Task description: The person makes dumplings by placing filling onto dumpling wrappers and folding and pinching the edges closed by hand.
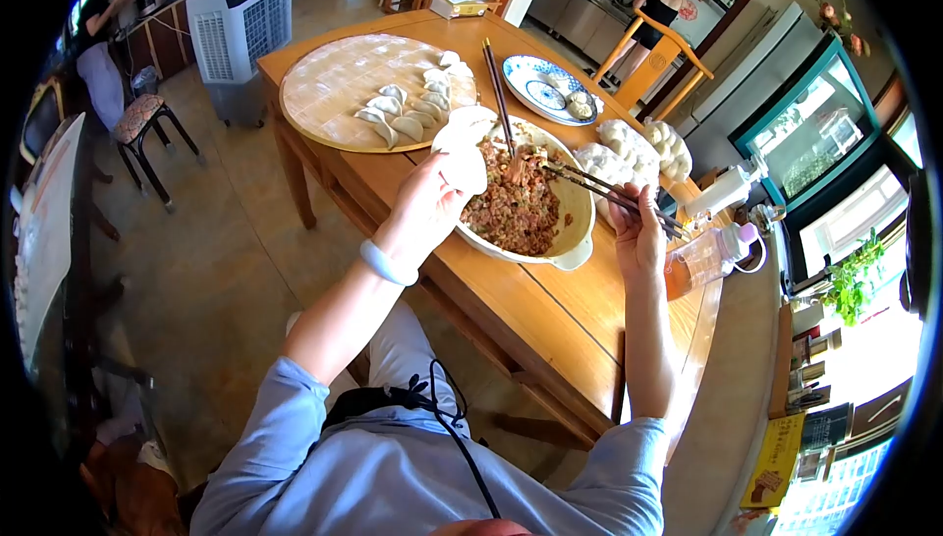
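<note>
My left hand (428, 198) pinches a round white dumpling wrapper (466, 170) at the near-left rim of a large white bowl (572, 259). Just behind it shows another pale, floury round (468, 127), perhaps more wrappers. Reddish minced filling (511, 204) fills much of the bowl. With my right hand (638, 231) I grip dark chopsticks (599, 188), their tips at a lump of filling. A second pair of chopsticks (497, 89) leans in the bowl, upper ends pointing away from me. Folded dumplings (391, 104) lie in rows on a floured round board (324, 84).
Past the bowl are a blue-and-white plate (526, 74) and bags of white dough balls (629, 148). A pink-lidded bottle (705, 259) stands right of my right hand. An air cooler (236, 35) and stool (145, 118) are left; two other people are farther off.
</note>
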A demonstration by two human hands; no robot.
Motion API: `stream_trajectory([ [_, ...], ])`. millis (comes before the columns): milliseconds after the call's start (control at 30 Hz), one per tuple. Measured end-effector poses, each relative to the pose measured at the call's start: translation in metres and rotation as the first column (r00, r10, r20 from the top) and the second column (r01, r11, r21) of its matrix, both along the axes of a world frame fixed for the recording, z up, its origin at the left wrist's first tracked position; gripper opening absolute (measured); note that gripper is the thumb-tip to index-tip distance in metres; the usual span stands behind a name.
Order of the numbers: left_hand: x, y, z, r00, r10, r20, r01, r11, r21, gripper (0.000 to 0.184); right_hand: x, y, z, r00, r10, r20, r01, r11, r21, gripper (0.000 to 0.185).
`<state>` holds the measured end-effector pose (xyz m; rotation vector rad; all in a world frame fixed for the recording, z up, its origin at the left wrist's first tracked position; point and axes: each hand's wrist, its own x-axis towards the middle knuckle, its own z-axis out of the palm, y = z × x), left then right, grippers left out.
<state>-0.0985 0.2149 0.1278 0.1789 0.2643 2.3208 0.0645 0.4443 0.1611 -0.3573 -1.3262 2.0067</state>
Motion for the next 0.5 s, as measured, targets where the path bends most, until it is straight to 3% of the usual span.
stream_trajectory([
  [167, 0.003, 0.002, -0.002, 0.999, 0.034, 0.038, -0.03, 0.996, -0.087, 0.023, -0.001, 0.005, -0.005, 1.0, -0.005, -0.004, 0.005, 1.0, -0.014, 0.034],
  [233, -0.008, 0.001, -0.018, 0.991, -0.071, -0.111, 0.083, 0.991, 0.104, 0.022, -0.001, 0.001, -0.001, 1.0, -0.004, -0.007, 0.004, 1.0, -0.017, 0.033],
  [300, -0.008, 0.003, -0.024, 0.987, -0.075, -0.142, 0.086, 0.993, 0.076, 0.024, -0.003, -0.009, 0.003, 1.0, 0.004, -0.009, -0.004, 0.999, 0.048, 0.032],
  [333, 0.005, -0.001, -0.001, 0.995, -0.031, -0.098, 0.027, 0.999, -0.043, 0.025, -0.005, -0.016, 0.006, 1.0, 0.009, -0.012, -0.008, 0.997, 0.082, 0.032],
  [367, 0.012, -0.003, 0.011, 0.998, 0.017, -0.059, -0.027, 0.986, -0.165, 0.026, -0.004, -0.023, 0.008, 0.999, 0.043, -0.031, -0.037, 0.986, 0.165, 0.032],
  [500, 0.004, -0.001, -0.008, 0.998, -0.051, -0.026, 0.048, 0.995, -0.087, 0.028, -0.004, -0.055, 0.008, 0.986, 0.156, -0.052, -0.107, 0.85, 0.515, 0.026],
])
